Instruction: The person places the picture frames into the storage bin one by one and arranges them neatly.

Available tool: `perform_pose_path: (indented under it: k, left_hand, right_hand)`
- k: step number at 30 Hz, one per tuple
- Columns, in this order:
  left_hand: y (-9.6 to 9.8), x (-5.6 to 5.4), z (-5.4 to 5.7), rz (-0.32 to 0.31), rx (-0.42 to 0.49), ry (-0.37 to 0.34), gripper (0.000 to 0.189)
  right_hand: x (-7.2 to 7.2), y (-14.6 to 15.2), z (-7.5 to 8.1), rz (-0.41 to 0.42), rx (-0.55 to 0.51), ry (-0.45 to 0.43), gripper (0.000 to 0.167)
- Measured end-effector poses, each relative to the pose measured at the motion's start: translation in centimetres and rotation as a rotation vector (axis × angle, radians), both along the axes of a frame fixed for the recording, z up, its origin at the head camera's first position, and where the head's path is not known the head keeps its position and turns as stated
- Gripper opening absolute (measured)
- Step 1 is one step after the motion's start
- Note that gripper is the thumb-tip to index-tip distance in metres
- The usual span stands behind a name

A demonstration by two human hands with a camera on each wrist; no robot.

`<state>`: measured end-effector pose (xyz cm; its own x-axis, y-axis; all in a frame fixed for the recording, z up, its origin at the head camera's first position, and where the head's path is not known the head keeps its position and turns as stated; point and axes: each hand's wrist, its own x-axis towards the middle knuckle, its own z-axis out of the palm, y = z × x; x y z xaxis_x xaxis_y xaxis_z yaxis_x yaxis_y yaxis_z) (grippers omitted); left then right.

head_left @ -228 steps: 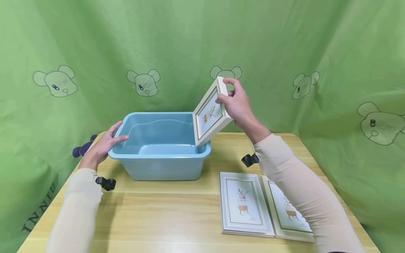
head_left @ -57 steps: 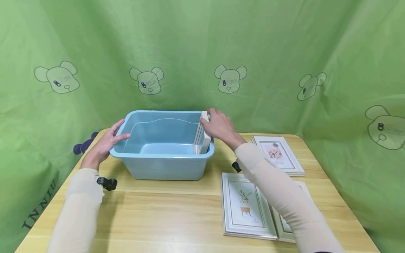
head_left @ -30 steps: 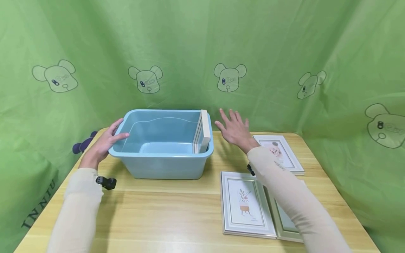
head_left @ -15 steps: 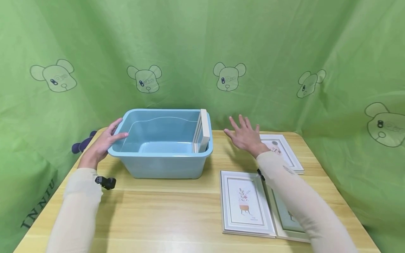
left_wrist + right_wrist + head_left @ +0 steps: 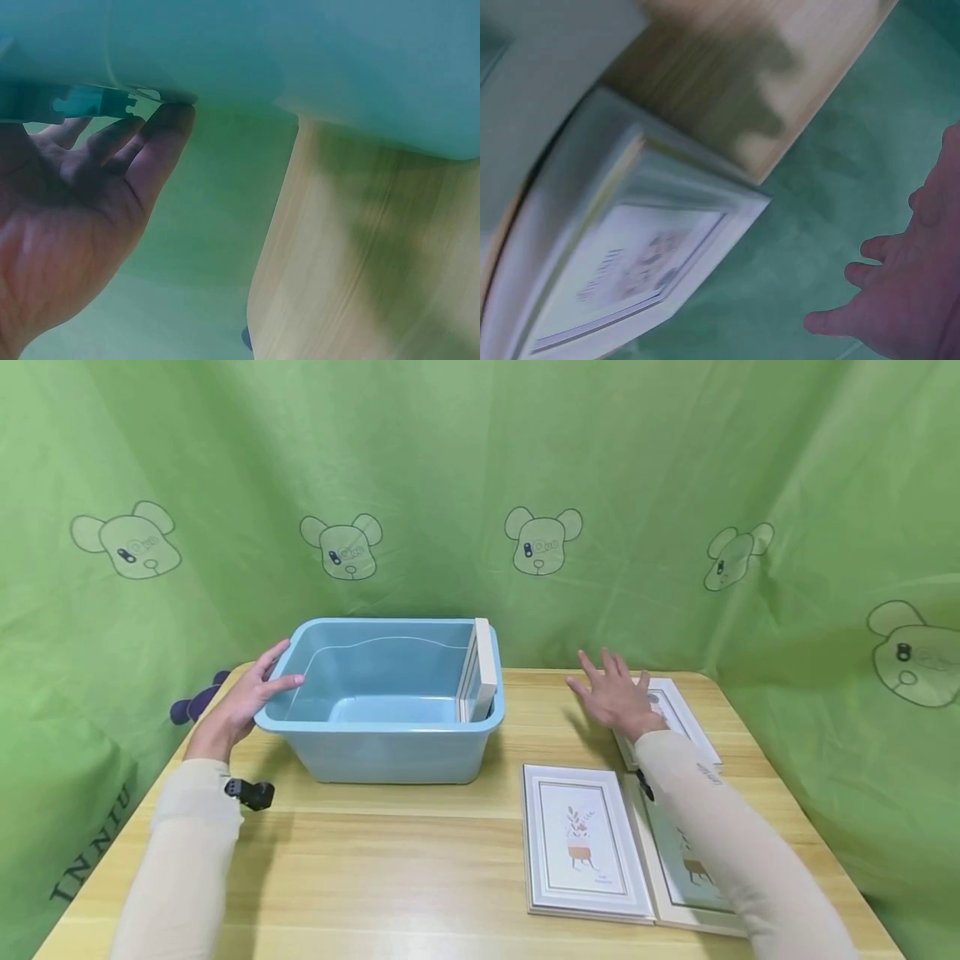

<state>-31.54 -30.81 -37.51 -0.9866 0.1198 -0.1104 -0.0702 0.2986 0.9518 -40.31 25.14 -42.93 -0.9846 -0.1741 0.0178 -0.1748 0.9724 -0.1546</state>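
Observation:
A light blue plastic tub (image 5: 382, 756) stands on the table, seen in the head view. My left hand (image 5: 243, 697) grips its left rim, thumb over the inside and fingers outside; in the left wrist view the fingers (image 5: 161, 142) reach up under the rim. A cream picture frame (image 5: 486, 668) stands on edge inside the tub, against the right wall. My right hand (image 5: 615, 697), holding nothing, is spread above the table beside the back right picture frame (image 5: 682, 714), whose near-left part it hides. That frame, with a floral print, fills the lower left of the right wrist view.
A white picture frame (image 5: 577, 843) with a potted-plant print lies flat at the front right. Another cream frame (image 5: 678, 860) lies against its right side, partly under my right sleeve. A purple object (image 5: 197, 703) pokes out behind the table's left edge. Green curtain (image 5: 442, 468) surrounds the table.
The cream picture frame was lowered into the tub by my right hand and let go. That hand has since moved right, toward the back right frame. My left hand has stayed on the rim.

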Motion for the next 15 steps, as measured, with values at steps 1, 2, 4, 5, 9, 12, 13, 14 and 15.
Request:
perform_pose_path:
  k: [1, 2, 4, 5, 9, 12, 13, 14, 15]
  left_hand:
    - [0.0, 0.0, 0.0, 0.001, 0.003, -0.001, 0.088]
    - [-0.1, 0.0, 0.0, 0.003, 0.006, -0.003, 0.088]
    - [-0.2, 0.0, 0.0, 0.005, 0.010, -0.005, 0.088]
    - [-0.2, 0.0, 0.0, 0.005, 0.014, -0.006, 0.088]
    - [-0.3, 0.0, -0.1, 0.007, 0.010, -0.006, 0.088]
    - [-0.3, -0.1, -0.1, 0.006, 0.005, -0.004, 0.088]
    - [-0.3, -0.1, -0.1, 0.003, 0.001, -0.001, 0.088]
    - [-0.2, -0.1, -0.1, 0.000, -0.003, 0.001, 0.088]
    - [-0.2, -0.2, -0.1, -0.003, -0.004, 0.002, 0.088]
  right_hand:
    - [0.0, 0.3, 0.0, -0.002, -0.006, -0.001, 0.077]
    - [-0.1, 0.6, 0.0, -0.004, -0.008, -0.003, 0.078]
    - [-0.1, 1.3, 0.0, -0.011, -0.013, -0.009, 0.078]
    - [-0.2, 1.6, 0.0, -0.015, -0.014, -0.013, 0.078]
    - [-0.2, 3.2, 0.1, -0.029, -0.021, -0.024, 0.076]
    - [-0.2, 4.5, 0.0, -0.045, -0.033, -0.045, 0.078]
    - [-0.1, 5.0, 0.1, -0.050, -0.041, -0.056, 0.078]
    - [-0.1, 5.4, 0.1, -0.055, -0.047, -0.071, 0.079]
    - [-0.1, 5.9, 0.2, -0.060, -0.053, -0.084, 0.079]
